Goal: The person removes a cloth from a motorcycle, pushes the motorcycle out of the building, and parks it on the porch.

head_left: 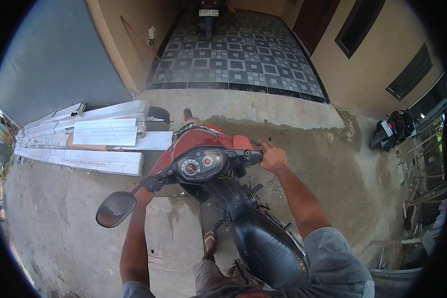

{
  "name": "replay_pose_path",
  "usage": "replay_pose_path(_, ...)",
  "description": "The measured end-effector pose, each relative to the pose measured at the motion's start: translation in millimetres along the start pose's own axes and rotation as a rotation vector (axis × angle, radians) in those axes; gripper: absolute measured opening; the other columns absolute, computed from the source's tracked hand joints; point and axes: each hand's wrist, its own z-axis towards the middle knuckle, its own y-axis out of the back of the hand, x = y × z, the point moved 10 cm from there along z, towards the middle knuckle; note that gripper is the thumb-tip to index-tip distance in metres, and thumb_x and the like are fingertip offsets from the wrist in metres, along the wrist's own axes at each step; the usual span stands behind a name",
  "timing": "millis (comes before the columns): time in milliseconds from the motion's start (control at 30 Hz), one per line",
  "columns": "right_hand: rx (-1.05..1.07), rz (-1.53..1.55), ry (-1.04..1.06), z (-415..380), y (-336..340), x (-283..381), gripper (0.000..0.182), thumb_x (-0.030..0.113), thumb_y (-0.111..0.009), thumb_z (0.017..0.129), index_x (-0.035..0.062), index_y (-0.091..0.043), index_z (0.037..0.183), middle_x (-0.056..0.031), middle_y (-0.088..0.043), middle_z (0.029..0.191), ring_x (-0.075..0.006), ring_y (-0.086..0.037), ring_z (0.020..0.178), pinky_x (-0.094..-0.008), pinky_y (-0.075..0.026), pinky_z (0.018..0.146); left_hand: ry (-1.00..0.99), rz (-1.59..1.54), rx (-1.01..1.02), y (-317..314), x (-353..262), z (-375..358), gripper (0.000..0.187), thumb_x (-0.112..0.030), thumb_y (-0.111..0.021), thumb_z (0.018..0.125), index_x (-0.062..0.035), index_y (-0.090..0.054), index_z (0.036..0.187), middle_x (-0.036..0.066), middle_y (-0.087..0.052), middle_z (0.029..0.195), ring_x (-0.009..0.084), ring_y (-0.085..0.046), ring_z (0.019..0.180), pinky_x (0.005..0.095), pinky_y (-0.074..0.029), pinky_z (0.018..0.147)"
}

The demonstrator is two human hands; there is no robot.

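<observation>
A red and black motorbike (233, 143) stands in front of me, its front end towards the tiled porch. My right hand (273, 156) is wrapped around the right end of its handlebar, next to the brake lever. On the other side, my left hand (143, 192) is at the left handlebar grip, partly hidden behind the mirror stalk and lever. A round-edged mirror (115, 209) sticks out on the left. Between the grips sits the instrument cluster (200, 165) with two dials. The black seat (268, 246) runs back beside my legs.
Long white cartons (84, 161) lie on the concrete at left, near the grey wall (49, 54). Ahead, a step leads to the tiled porch (238, 54), where another motorbike (208, 22) is parked. A dark motorbike (392, 130) stands at right, with scrap wood nearer me.
</observation>
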Motion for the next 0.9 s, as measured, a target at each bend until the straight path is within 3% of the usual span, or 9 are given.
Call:
replay_pose_path(133,0.0,-0.048,0.085,33,20,14,0.066,0.028,-0.064,0.083,0.0211,-0.045,0.147,-0.0051,-0.048,0.151,-0.0282,-0.06,0.124,-0.0437,-0.051,0.101,0.17,-0.122,0.119,-47,25,-16,0.045,-0.028,-0.077,0.074,-0.0235,-0.069,0.119,0.019,-0.072,0.104,0.042,-0.069,0.094,0.0505,-0.055,0.077)
replay_pose_path(500,-0.013,-0.159,0.382,111,67,73,0.065,0.025,-0.069,0.08,0.0195,-0.049,0.141,0.0001,-0.052,0.142,-0.0275,-0.066,0.111,-0.0458,-0.052,0.096,0.365,-0.365,0.058,-76,-3,-99,0.046,-0.026,-0.079,0.075,-0.009,-0.068,0.117,0.02,-0.072,0.095,0.0396,-0.07,0.091,0.0472,-0.056,0.075)
replay_pose_path(633,-0.018,-0.224,0.435,122,77,91,0.066,0.023,-0.071,0.078,0.0203,-0.05,0.141,0.0002,-0.052,0.141,-0.0266,-0.067,0.11,-0.0458,-0.052,0.094,0.41,-0.411,-0.016,-78,-15,-117,0.049,-0.027,-0.077,0.076,-0.0101,-0.067,0.121,0.02,-0.073,0.094,0.0398,-0.07,0.09,0.0483,-0.056,0.076)
replay_pose_path(867,-0.047,-0.269,0.471,121,87,98,0.066,0.022,-0.074,0.076,0.0221,-0.052,0.139,0.0008,-0.055,0.137,-0.0254,-0.067,0.11,-0.0446,-0.049,0.096,0.198,-0.694,-0.2,-109,-41,-145,0.051,-0.02,-0.077,0.071,-0.0062,-0.067,0.119,0.021,-0.073,0.089,0.0421,-0.07,0.086,0.0496,-0.055,0.074)
replay_pose_path(900,-0.045,-0.281,0.485,116,88,98,0.065,0.021,-0.073,0.077,0.0215,-0.053,0.139,-0.0005,-0.056,0.137,-0.0262,-0.067,0.11,-0.0444,-0.05,0.095,0.218,-0.704,-0.144,-114,-47,-150,0.049,-0.018,-0.076,0.073,-0.0053,-0.066,0.119,0.021,-0.072,0.093,0.041,-0.07,0.09,0.0481,-0.055,0.077)
